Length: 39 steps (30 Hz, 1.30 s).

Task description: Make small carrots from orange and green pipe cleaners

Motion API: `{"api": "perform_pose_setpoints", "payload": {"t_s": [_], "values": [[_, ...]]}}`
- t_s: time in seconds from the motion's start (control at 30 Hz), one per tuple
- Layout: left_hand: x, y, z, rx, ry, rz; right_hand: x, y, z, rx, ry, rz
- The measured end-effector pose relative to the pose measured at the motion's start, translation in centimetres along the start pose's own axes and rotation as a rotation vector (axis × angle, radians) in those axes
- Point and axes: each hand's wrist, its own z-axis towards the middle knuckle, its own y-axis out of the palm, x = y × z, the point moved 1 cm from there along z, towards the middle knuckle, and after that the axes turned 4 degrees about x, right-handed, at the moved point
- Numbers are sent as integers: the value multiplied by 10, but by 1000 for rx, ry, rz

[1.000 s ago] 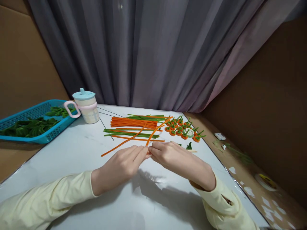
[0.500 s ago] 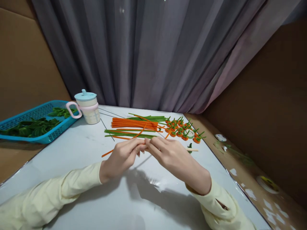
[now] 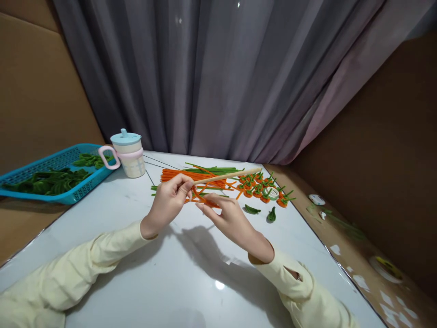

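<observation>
My left hand [image 3: 169,200] is raised over the white table [image 3: 191,282] and grips the near end of a thin wooden stick [image 3: 228,176] that points right. Around that stick's near end an orange pipe cleaner [image 3: 205,198] is bent. My right hand [image 3: 225,216] pinches this orange pipe cleaner just below the stick. Behind both hands lie a bundle of straight orange pipe cleaners [image 3: 191,176] and green pipe cleaners [image 3: 215,169].
Several small orange-and-green pipe-cleaner pieces [image 3: 262,189] and a tape ring [image 3: 271,193] lie at right, two green leaf shapes [image 3: 261,212] nearer. A lidded cup [image 3: 128,152] and a blue basket [image 3: 51,175] of green pieces stand at left. Cardboard walls and a curtain surround the table.
The hands lifted off the table and moved back. The wooden stick, earlier lying by the right hand, is now in the left hand, with the orange pipe cleaner bent around it.
</observation>
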Motion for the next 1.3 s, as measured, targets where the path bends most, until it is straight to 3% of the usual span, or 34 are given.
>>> {"api": "perform_pose_setpoints", "payload": {"t_s": [0.1,0.23,0.33,0.47,0.53,0.63,0.83,1.1,1.2,1.3], "values": [[-5,1,1,115,289,191,-6,-2,-3,-108,72,44],[-9,4,-1,140,704,453,-15,-7,-11,-97,-47,-192],[-9,6,-5,52,837,568,-19,-15,-15,-60,-212,-408],[-5,4,-8,-87,921,485,-21,-28,-11,184,-429,-701],[-2,3,-9,-98,913,368,-20,-32,-8,281,-486,-818],[1,2,-10,-114,825,223,-15,-33,-4,308,-460,-883],[6,4,-13,-203,606,80,-9,-39,-5,105,-309,-767],[7,6,-12,-290,95,-236,-17,-43,-5,-12,-131,-645],[7,6,-13,-320,66,-282,-15,-45,-4,-55,-108,-567],[9,3,-14,-344,173,-226,-12,-49,-3,-87,-131,-387]]}}
